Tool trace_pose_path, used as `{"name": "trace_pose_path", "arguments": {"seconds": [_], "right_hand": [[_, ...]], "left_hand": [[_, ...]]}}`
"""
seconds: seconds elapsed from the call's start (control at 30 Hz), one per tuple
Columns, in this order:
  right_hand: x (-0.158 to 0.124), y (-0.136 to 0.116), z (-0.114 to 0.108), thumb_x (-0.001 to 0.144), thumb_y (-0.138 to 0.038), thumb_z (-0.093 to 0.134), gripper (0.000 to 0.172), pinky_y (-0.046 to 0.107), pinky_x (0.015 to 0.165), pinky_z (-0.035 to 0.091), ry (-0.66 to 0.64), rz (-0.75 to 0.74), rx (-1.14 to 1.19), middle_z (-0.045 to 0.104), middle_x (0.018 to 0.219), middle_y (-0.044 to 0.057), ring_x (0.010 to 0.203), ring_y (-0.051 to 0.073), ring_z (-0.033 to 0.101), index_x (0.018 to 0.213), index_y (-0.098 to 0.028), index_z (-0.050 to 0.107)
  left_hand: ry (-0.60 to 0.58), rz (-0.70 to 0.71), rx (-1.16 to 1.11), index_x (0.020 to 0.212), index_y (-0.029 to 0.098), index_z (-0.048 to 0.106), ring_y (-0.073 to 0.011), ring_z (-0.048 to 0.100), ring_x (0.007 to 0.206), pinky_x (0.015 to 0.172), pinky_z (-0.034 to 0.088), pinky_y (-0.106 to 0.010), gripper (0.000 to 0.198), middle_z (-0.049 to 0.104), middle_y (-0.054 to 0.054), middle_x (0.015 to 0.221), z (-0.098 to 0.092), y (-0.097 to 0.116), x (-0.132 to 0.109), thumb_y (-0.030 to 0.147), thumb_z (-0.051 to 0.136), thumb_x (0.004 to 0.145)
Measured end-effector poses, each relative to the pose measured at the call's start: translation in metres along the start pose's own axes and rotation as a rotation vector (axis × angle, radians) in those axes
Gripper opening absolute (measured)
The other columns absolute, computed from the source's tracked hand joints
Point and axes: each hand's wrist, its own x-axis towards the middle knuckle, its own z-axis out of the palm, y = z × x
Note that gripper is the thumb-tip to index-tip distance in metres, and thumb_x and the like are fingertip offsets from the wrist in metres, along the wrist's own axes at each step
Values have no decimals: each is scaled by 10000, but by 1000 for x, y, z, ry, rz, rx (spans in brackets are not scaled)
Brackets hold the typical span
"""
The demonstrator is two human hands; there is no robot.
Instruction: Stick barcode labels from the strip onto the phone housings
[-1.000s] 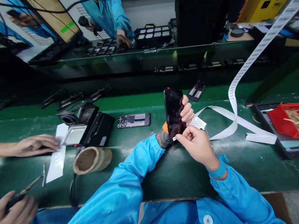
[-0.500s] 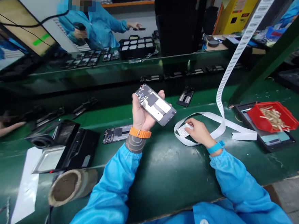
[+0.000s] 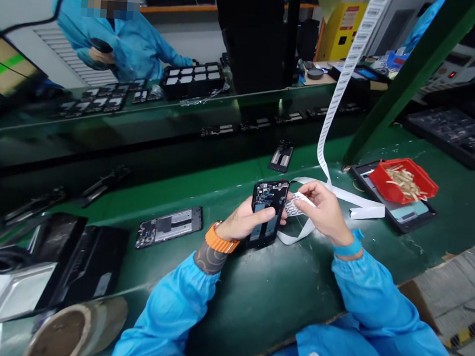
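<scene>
My left hand (image 3: 245, 220) is closed round an opened smartphone (image 3: 269, 194), its circuit board and dark inner frame facing up, with the thumb across it. Right beside it, my right hand (image 3: 322, 208) pinches a small white sheet of printed stickers (image 3: 296, 205) between thumb and fingers. The sheet's left edge meets the phone's right side, where fingertips of the left hand also show. Under the hands a white label strip (image 3: 298, 237) loops on the green bench. Another opened phone (image 3: 169, 227) lies flat to the left, and a further phone frame (image 3: 282, 156) lies beyond the hands.
A red tray of pale strips (image 3: 404, 181) rests on a black tray at right. The barcode label strip (image 3: 354, 56) hangs from above. A black device (image 3: 93, 265) and a cardboard roll (image 3: 84, 330) stand at left. A co-worker (image 3: 125, 45) is across the bench.
My left hand has turned the phone more upright and brought it right and down to my right hand. The sticker sheet is lifted off the bench. The view has shifted right.
</scene>
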Motion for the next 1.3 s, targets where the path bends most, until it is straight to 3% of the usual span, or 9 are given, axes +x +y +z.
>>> {"name": "trace_pose_path", "arguments": {"seconds": [0.17,0.4,0.7,1.03,1.3], "right_hand": [[-4,1,3,753,-414,812,287,293,666,487,66,128,215,643,761,-7,702,148,595,823,-201,634],[-7,-8,0,735,-465,829,305,336,730,526,95,116,105,693,766,21,743,181,639,764,-198,685],[-9,-11,-3,752,-403,839,269,307,749,507,-38,192,314,681,803,7,770,158,629,802,-199,672],[-11,-16,-5,835,-332,736,159,307,688,492,73,-1,-34,681,761,14,731,167,617,779,-199,668],[-12,-14,-6,865,-259,696,80,304,675,486,100,-135,-149,659,773,0,731,163,601,821,-208,652]], "left_hand": [[-48,14,22,1346,178,635,-258,726,922,894,584,-412,595,731,-147,1067,2,0,-3,474,759,845],[-68,-16,14,1319,185,650,-290,734,928,848,603,-424,559,733,-163,1089,6,-1,-6,483,739,855],[-123,89,189,1355,192,638,-280,721,955,882,575,-400,577,736,-145,1062,6,6,-4,498,715,872],[-137,58,165,1416,191,589,-286,715,963,878,577,-404,647,723,-160,1103,9,7,-4,530,700,876],[-133,0,32,1403,156,578,-318,715,999,883,576,-439,688,718,-179,1124,11,4,-8,521,743,844]]}}
